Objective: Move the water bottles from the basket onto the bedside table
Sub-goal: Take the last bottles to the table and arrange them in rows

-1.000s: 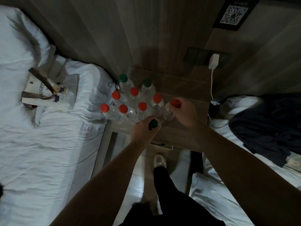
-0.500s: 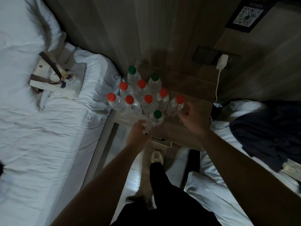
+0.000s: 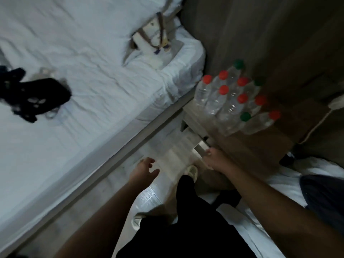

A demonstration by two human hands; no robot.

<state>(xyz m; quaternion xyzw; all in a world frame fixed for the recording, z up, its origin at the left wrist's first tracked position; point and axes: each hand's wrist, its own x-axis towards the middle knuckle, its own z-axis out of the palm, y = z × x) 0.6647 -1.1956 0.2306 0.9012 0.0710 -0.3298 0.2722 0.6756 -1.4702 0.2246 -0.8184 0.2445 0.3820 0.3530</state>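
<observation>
Nearest, two bare forearms are reaching out over the floor, with a dark trouser leg and a pale shoe between them. The left hand is hanging over the floor with its fingers loosely spread and curled, gripping nothing. The right hand is sitting just at the near edge of the desk; its fingers are curled and relaxed, empty, though the blur is hiding whether they are touching the wood.

Further out, the water bottles are standing packed together on the left part of the desk, ten caps in all: seven red, three green. The nearest pair, one green cap and one red, are standing slightly apart from the tight cluster behind them.

To the left, one white bed is filling most of the scene. A single dark garment is lying on it at the far left, and one pale tote bag with brown straps is resting near the bed's far corner. At the right edge, a white cable is trailing down past the desk.
</observation>
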